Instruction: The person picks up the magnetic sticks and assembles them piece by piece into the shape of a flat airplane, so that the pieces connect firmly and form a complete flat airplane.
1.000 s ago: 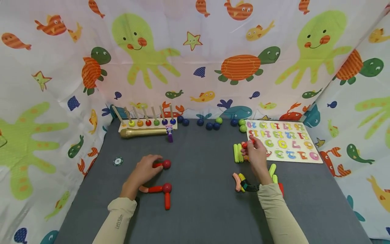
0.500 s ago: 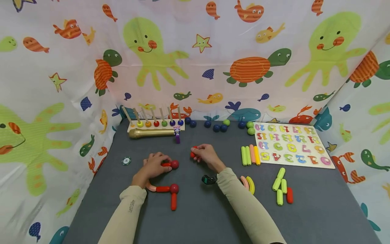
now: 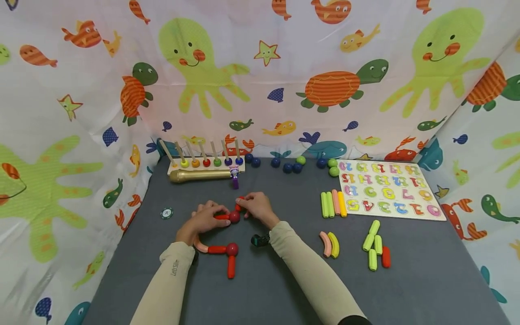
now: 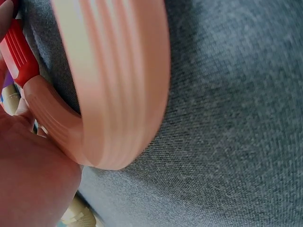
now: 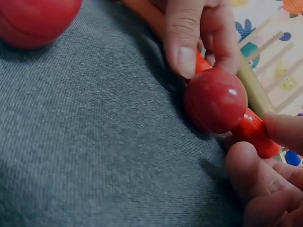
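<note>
A red ball (image 3: pixel 234 216) lies between my two hands. My left hand (image 3: pixel 203 221) grips a red stick (image 3: pixel 221 217) that joins the ball from the left. With thumb and fingers my right hand (image 3: pixel 260 207) pinches another short red stick (image 5: pixel 257 135), its end against the ball's opposite side in the right wrist view. Below, a second red ball (image 3: pixel 232 249) has one red stick (image 3: pixel 217 249) pointing left and another red stick (image 3: pixel 231 267) toward me. Pink curved material (image 4: pixel 118 85) links the left side, partly hidden behind my left hand.
On the right lie a curved pink piece (image 3: pixel 326 244), a curved yellow piece (image 3: pixel 334 245), green sticks (image 3: pixel 373 259) and a red stick (image 3: pixel 386 257). Several straight sticks (image 3: pixel 327 205) stand beside a number board (image 3: pixel 390 189). Behind are blue balls (image 3: pixel 287 168), a peg rack (image 3: pixel 206 165) and a gold tube (image 3: pixel 199 175).
My right hand has come left from near the number board, carrying the red stick to the red ball. My left hand has stayed on its stick. The camera view has shifted slightly.
</note>
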The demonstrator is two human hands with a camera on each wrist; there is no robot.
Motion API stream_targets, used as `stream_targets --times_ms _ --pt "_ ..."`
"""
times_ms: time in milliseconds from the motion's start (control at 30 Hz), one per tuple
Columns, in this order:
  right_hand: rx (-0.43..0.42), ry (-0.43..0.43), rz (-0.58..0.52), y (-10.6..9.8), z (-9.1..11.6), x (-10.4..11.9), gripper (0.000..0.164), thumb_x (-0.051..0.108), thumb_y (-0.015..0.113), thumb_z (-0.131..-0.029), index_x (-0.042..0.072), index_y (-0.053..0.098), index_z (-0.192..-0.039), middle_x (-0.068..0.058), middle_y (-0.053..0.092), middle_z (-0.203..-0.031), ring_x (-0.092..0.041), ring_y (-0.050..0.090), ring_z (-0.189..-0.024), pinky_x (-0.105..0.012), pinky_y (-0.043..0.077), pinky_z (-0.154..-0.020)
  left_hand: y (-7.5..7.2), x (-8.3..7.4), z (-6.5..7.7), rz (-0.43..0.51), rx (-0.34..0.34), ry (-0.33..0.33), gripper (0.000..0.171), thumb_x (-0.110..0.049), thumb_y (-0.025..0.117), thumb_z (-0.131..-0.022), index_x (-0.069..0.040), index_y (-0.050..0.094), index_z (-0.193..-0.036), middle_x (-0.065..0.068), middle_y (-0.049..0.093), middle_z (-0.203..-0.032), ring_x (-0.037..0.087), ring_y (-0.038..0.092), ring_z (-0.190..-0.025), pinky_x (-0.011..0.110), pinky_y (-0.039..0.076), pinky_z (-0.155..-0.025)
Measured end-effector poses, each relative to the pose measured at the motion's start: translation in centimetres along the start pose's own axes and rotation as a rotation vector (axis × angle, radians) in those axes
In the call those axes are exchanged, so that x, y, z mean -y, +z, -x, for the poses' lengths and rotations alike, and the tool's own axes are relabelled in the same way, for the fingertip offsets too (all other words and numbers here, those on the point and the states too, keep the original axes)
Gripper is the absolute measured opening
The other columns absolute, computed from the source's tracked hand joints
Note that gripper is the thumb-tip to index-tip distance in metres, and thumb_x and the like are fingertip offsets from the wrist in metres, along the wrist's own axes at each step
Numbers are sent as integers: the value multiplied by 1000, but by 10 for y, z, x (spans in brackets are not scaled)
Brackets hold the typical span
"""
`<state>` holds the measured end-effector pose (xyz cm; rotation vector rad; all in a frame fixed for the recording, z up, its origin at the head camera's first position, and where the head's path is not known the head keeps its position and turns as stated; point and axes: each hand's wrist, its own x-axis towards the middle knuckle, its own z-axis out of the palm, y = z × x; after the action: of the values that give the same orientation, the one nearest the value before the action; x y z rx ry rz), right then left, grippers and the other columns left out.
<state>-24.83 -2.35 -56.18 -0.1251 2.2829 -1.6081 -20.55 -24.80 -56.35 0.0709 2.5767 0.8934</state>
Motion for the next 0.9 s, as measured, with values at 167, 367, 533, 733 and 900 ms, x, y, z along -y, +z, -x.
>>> stream_targets --times_ms 167,367,533,733,900 --pt "11 -26 38 1 -1 -2 28 32 79 -101 4 78 -102 -4 71 -74 -13 63 -50 -25 44 -49 0 -2 1 10 3 7 33 -41 79 -98 -25 74 -126 10 47 -134 40 34 -124 57 23 -95" --pt "67 -40 80 0 -6 -2 30 36 76 -103 7 79 -106 -4 71 -74 -13 61 -48 -25 44 -47 -1 -2 3 17 12 9 33 -40 78 -99 -24 74 -128 9 47 -133 39 34 -124 58 23 -98" --pt "120 -34 80 -1 -11 0 30 38 74 -104 8 78 -102 -5 73 -73 -14 60 -46 -25 43 -44 -1 -2 3 26 9 19 33 -38 77 -100 -22 74 -129 9 47 -132 39 33 -124 58 22 -99" --pt "132 -43 133 -1 -10 1 41 41 72 -104 8 76 -81 -4 71 -66 -14 59 -46 -25 43 -44 -1 0 1 1 16 5 32 -40 77 -99 -26 74 -127 7 47 -129 37 34 -122 55 23 -96" --pt "117 -72 148 0 -8 1 42 41 72 -104 9 73 -77 -4 69 -64 -14 59 -45 -25 44 -45 0 1 -1 0 12 10 31 -42 78 -98 -27 75 -125 6 47 -128 36 35 -120 54 23 -93"
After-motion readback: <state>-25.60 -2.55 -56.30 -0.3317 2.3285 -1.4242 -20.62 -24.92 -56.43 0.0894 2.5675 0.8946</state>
